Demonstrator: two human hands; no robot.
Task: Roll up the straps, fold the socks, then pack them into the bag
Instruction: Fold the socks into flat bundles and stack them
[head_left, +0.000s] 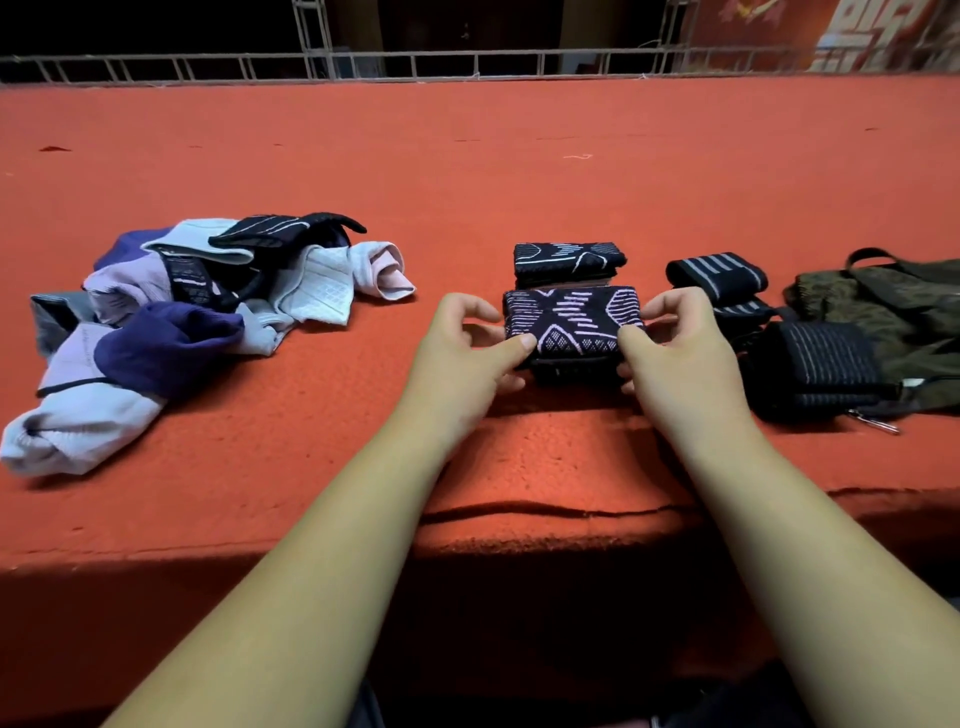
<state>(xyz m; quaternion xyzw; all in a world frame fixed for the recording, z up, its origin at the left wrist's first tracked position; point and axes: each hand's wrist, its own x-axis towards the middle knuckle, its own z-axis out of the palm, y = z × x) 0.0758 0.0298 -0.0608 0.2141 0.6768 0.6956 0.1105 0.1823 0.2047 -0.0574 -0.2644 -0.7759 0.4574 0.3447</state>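
The fingers (511, 347) of the left hand (462, 348) are curled in, and the thumb and fingertips pinch the left end of a folded sock (571, 322). The right hand (680, 343) does the same on the other end, so the sock is held from both sides. This sock is black with pink lines and zigzags. It sits in the middle, near the front edge of the red bench (519, 182). There is a dark layer under it, and I cannot tell if that is part of the same sock. Just behind it lies a second folded sock (569, 262), black with white lines, very close to the first one. To the right of the right hand is a rolled strap (717, 275), black with grey stripes. A bigger rolled strap (815, 364) lies nearer the front, just beside the right wrist. Behind and to the right of the straps is the bag (893, 312), dark green and lying flat, with a loop handle on top. A small metal clip (878, 423) pokes out at its front corner. Far over on the left, well apart from the hands, is a messy pile of socks (197, 312), white, pale pink, purple and black, all jumbled up. At the back of the bench runs a grey rail (467, 62) with dark space behind it.
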